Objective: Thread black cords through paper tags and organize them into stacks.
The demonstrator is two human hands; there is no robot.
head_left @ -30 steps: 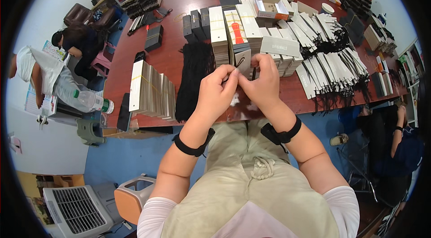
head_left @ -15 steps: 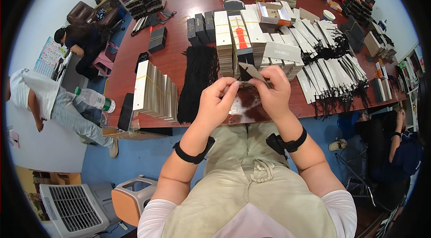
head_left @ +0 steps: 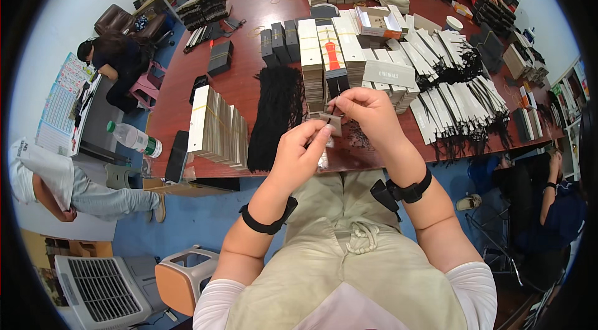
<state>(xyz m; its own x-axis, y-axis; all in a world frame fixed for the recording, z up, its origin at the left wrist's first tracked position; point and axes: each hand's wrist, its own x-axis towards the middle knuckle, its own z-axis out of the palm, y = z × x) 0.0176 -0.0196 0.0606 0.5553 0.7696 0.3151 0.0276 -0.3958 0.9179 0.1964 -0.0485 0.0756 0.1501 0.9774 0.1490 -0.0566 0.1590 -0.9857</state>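
My left hand (head_left: 301,152) is closed, pinching a small grey card tag (head_left: 332,123) by its edge. Just above and to the right, my right hand (head_left: 371,117) has its thumb and forefinger pressed together on a thin black cord (head_left: 337,101) that runs down to the tag. Most of the tag is seen edge-on or behind fingers. Beyond the hands stand tall stacks of light tags (head_left: 311,62), with an orange-handled tool (head_left: 332,55) lying on a dark stack between them. A thick bundle of black cords (head_left: 275,115) lies to the left.
Banded tags (head_left: 215,124) stand at the table's left, beside a phone (head_left: 177,154) and a bottle (head_left: 134,138). Corded tags (head_left: 458,109) fan out at right. An open box (head_left: 378,21) rests on the stacks. Other people sit or stand around the table (head_left: 240,50).
The tag has turned and dropped lower into my left fingers. My right hand has shifted up and left and now pinches the black cord instead of the tag.
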